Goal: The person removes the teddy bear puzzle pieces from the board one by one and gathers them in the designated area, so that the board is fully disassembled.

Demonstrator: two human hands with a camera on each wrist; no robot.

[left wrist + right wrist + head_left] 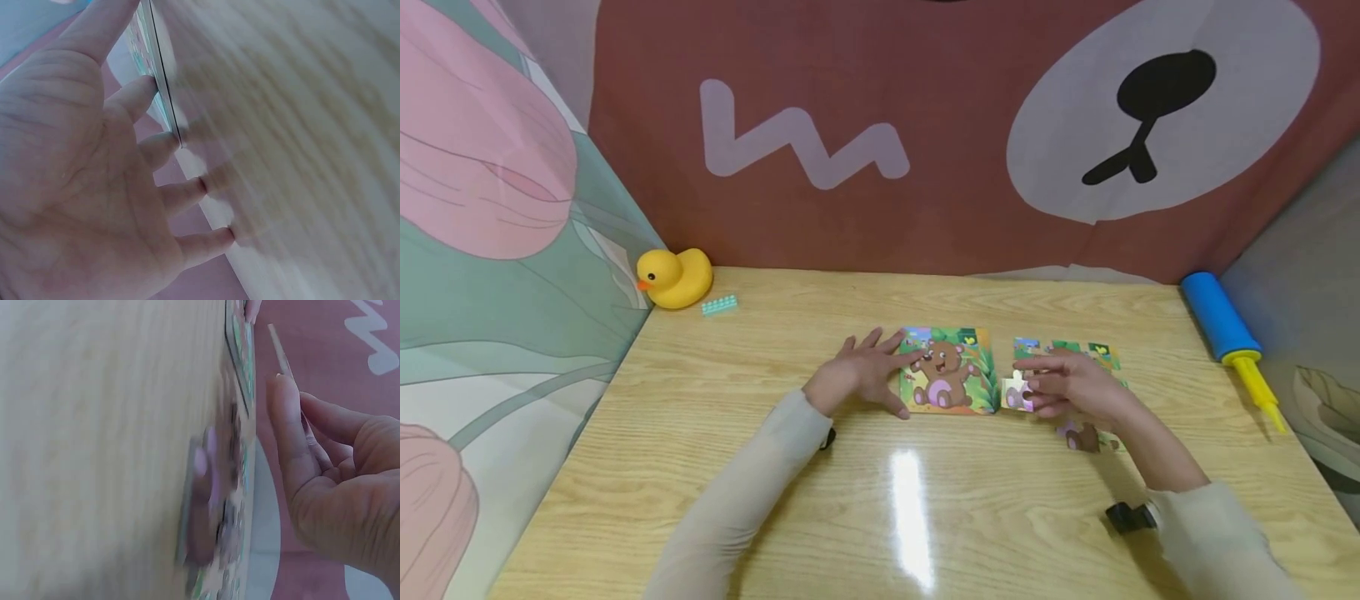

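Observation:
A square picture board (958, 385) with a brown bear on a green background lies flat on the wooden table. My left hand (868, 371) rests at its left side, fingers spread, thumb and index finger along the edge. In the left wrist view, the fingertips of that left hand (75, 181) touch the board's edge and the tabletop. Just right of the board, my right hand (1075, 385) pinches a jigsaw piece (1015, 393) between thumb and fingers. The right wrist view has this piece (280, 351) raised off the table. Partly hidden below the hand lie more jigsaw pieces (1081, 438).
A yellow rubber duck (677, 279) and a small turquoise toy brick (720, 305) are at the table's back left corner. A blue and yellow pump (1221, 321) lies by the right edge. Printed cloth (820, 217) hangs behind the table (820, 517).

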